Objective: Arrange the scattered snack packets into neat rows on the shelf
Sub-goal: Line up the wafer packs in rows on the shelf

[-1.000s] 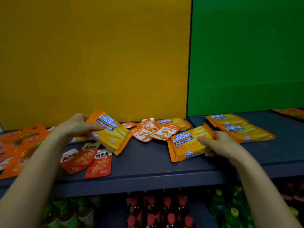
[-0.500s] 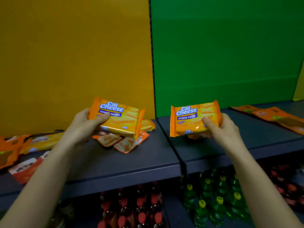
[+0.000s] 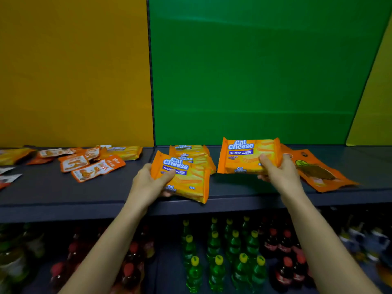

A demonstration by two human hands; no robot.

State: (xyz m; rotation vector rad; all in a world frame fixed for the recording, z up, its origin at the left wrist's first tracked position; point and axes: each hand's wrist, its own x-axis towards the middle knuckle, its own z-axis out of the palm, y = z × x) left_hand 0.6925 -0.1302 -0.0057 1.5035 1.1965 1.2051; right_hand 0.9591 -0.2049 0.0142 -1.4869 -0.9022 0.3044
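My left hand [image 3: 148, 183] grips an orange Cal Cheese wafer packet [image 3: 186, 179] by its left edge, low over the front of the dark grey shelf [image 3: 106, 206]. My right hand [image 3: 277, 170] grips a second Cal Cheese packet [image 3: 241, 155] by its right side, held up above the shelf. Behind the left packet, two more Cal Cheese packets [image 3: 189, 150] lie one before the other against the green back panel. Small orange and white sachets [image 3: 93, 166] lie scattered on the shelf's left part.
Another Cal Cheese packet [image 3: 125, 151] lies at the back left by the yellow panel. Large orange pouches [image 3: 316, 170] lie right of my right hand. Below the shelf stand green bottles [image 3: 214, 251] and red-capped bottles [image 3: 282, 257].
Both hands carried their Cal Cheese packets rightward to the green-backed section. The left packet has come down near the shelf front, and two packets at the back came into view.
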